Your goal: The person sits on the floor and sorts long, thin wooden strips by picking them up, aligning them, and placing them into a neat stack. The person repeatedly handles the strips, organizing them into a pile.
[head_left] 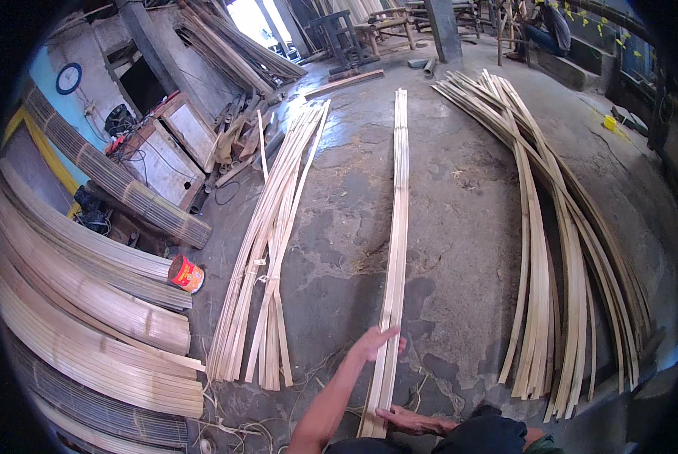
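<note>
A narrow stack of long, pale bamboo strips (399, 197) runs away from me down the middle of the concrete floor. My left hand (374, 344) is wrapped round the stack some way up from its near end, thumb across the top and fingertips showing at the right edge. Closer to me, my right hand (408, 419) grips the right edge of the same strips with its thumb on top; its other fingers are partly hidden. The near end of the stack lies between my knees.
A tied bundle of strips (267, 250) lies to the left, and a loose, crossing pile (551, 227) to the right. Slatted bamboo panels (89, 333) and a red can (186, 274) are at far left. Wood scraps (236, 144) lean by a cabinet; a person (554, 30) sits at the back right.
</note>
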`<action>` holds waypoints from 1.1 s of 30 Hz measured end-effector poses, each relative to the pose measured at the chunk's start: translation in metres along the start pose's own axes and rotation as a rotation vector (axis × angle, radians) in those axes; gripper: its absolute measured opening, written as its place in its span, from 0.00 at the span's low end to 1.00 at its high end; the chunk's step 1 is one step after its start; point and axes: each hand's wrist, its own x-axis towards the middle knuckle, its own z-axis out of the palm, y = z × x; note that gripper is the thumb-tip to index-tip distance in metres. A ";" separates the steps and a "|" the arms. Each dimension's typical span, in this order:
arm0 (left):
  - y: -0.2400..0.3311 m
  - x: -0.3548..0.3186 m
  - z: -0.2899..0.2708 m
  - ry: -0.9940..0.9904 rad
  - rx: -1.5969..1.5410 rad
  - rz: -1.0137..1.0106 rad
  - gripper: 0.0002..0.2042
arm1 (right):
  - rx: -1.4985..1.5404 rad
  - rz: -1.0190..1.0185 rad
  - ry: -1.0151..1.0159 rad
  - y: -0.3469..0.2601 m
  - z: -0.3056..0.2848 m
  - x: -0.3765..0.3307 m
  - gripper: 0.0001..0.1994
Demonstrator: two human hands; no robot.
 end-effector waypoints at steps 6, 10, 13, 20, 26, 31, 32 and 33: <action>0.054 0.063 0.036 -0.022 0.081 0.073 0.17 | 0.376 -0.189 0.110 -0.004 -0.027 0.015 0.17; 0.034 0.069 0.049 0.053 0.124 0.304 0.22 | 0.621 -0.140 0.072 -0.023 -0.052 0.001 0.19; -0.012 0.066 0.050 0.111 0.109 0.278 0.28 | 0.614 -0.105 0.104 -0.020 -0.068 -0.009 0.19; -0.035 0.044 0.118 0.007 -0.035 0.257 0.17 | 0.336 -0.293 0.334 0.003 -0.087 -0.035 0.17; -0.069 0.081 0.135 0.091 0.000 0.251 0.17 | 0.266 -0.264 0.338 0.030 -0.127 -0.047 0.18; -0.082 0.086 0.108 0.032 -0.013 0.152 0.21 | 0.400 -0.230 0.316 0.000 -0.115 -0.066 0.18; -0.085 0.080 0.112 -0.007 -0.060 0.113 0.23 | 0.445 -0.266 0.286 0.004 -0.118 -0.068 0.19; -0.089 0.070 0.123 0.003 -0.015 0.146 0.24 | 0.387 -0.275 0.311 0.020 -0.127 -0.059 0.20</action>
